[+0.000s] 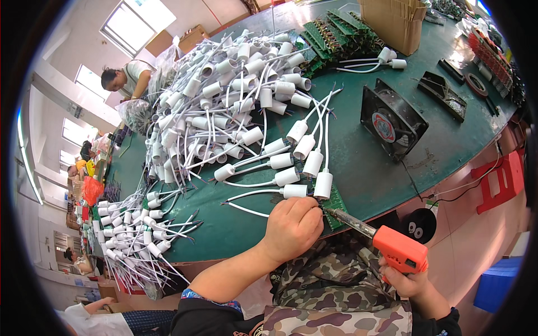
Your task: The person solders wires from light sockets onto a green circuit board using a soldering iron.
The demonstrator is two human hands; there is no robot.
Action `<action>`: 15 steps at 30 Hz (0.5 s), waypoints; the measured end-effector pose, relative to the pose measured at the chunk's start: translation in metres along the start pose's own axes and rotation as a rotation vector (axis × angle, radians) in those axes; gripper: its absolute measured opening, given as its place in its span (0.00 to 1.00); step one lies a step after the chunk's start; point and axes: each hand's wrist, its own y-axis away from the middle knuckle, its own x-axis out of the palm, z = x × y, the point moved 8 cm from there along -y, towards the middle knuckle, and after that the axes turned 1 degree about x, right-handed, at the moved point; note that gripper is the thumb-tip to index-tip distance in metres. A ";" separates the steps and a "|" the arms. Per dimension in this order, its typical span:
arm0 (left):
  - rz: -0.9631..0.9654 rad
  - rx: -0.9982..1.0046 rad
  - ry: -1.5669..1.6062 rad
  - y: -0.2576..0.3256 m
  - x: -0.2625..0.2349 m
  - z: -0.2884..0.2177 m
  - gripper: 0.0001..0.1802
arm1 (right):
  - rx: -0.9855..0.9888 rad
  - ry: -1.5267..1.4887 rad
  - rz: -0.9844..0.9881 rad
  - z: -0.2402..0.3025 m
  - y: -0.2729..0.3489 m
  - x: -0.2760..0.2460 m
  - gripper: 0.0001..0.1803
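Observation:
My right hand (408, 278) is wrapped round the handle of a red soldering gun (399, 249). The gun's metal tip points left and meets a green circuit board (335, 204) at the table's near edge. Against that board, my left hand (294, 227) is closed in a pinch; what its fingertips hold is hidden behind the knuckles. Just beyond the fingers, white lamp sockets with wires, one of them a socket (323, 185) at the board, lie in a loose fan. A white socket (295, 191) lies right above my left knuckles.
A big heap of white sockets (224, 95) covers the table's left half; a smaller pile (131, 227) sits at its left edge. Stacked green boards (336, 36), a cardboard box (395, 22), a black fan (392, 120) and a black tray (443, 95) stand farther off. Other people work at left.

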 end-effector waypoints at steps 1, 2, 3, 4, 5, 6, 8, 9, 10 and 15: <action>0.004 -0.002 -0.001 0.000 0.001 0.000 0.08 | 0.000 0.000 -0.001 0.000 0.000 0.000 0.26; 0.003 -0.001 -0.001 0.000 0.000 0.000 0.08 | -0.001 -0.013 -0.009 0.000 0.000 0.000 0.26; 0.008 -0.010 0.002 0.001 0.000 0.001 0.09 | -0.001 -0.027 -0.016 0.001 0.001 -0.001 0.25; 0.013 -0.018 0.005 0.001 0.000 0.001 0.11 | -0.002 -0.027 -0.016 0.002 0.001 -0.001 0.25; 0.013 -0.018 0.005 0.000 0.001 0.001 0.11 | 0.010 -0.027 -0.007 0.002 0.000 0.000 0.25; 0.006 -0.007 0.000 0.000 0.000 0.000 0.09 | 0.023 -0.026 0.002 0.002 0.000 0.001 0.24; -0.002 0.003 -0.004 0.000 0.000 -0.001 0.08 | 0.024 -0.048 -0.003 0.004 -0.004 0.002 0.24; -0.001 0.002 -0.001 0.000 0.000 0.000 0.08 | 0.027 -0.069 -0.008 0.004 -0.005 0.003 0.25; 0.000 0.000 0.002 0.001 0.000 0.000 0.08 | 0.027 -0.069 -0.009 0.006 -0.004 0.003 0.25; -0.002 0.002 0.004 0.000 0.000 0.000 0.08 | 0.050 0.038 -0.087 -0.001 0.009 -0.007 0.22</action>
